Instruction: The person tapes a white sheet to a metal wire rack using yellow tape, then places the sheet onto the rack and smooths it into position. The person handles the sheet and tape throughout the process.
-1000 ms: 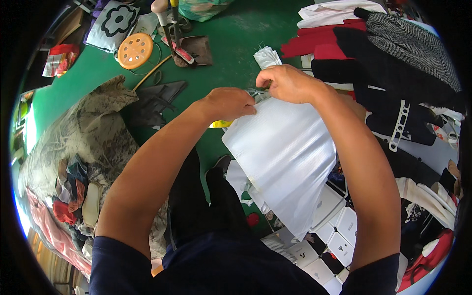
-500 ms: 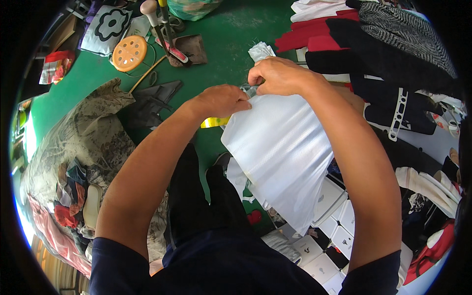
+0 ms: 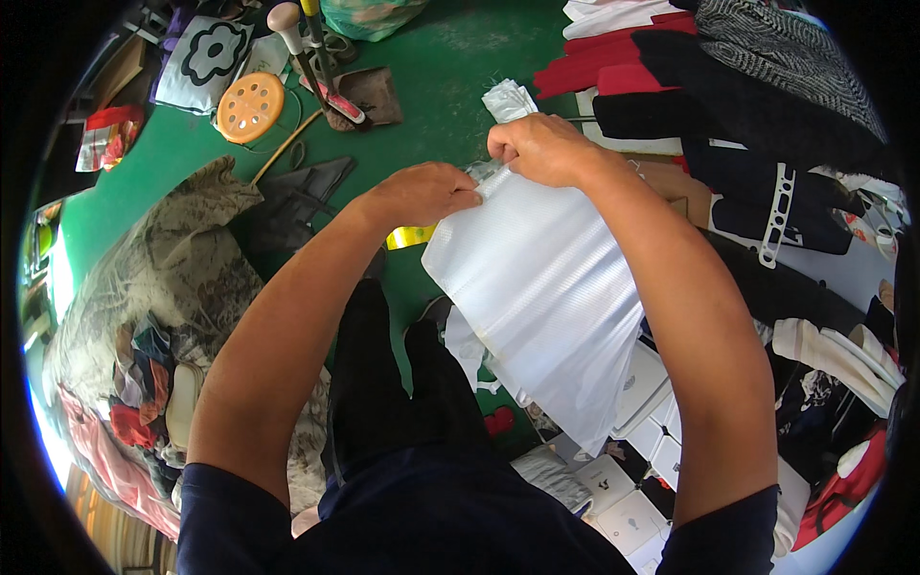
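A white woven sack (image 3: 541,273) hangs below my two hands, its sheet spreading down and to the right. The fingers of my left hand (image 3: 424,195) are closed on its upper left edge. Just to the right and a little farther off, my right hand (image 3: 544,149) pinches the same top edge, fingers curled in. Some clear, crinkled material shows between the hands; I cannot tell what it is. Under my left wrist lies a shiny yellow strip (image 3: 412,236). Beyond my right hand sits a bunched white piece (image 3: 509,101) with frayed ends.
Folded red cloth (image 3: 623,62) and dark garments lie at right. White boxes (image 3: 628,522) stand low right. A camouflage cover (image 3: 158,254) with clothes on it fills the left. Farther off are an orange stool (image 3: 251,105) and a dustpan (image 3: 374,96) on the green floor.
The sack has shifted slightly left with my hands still on its edge. My right hand has turned a little, and its fingers look more tightly closed.
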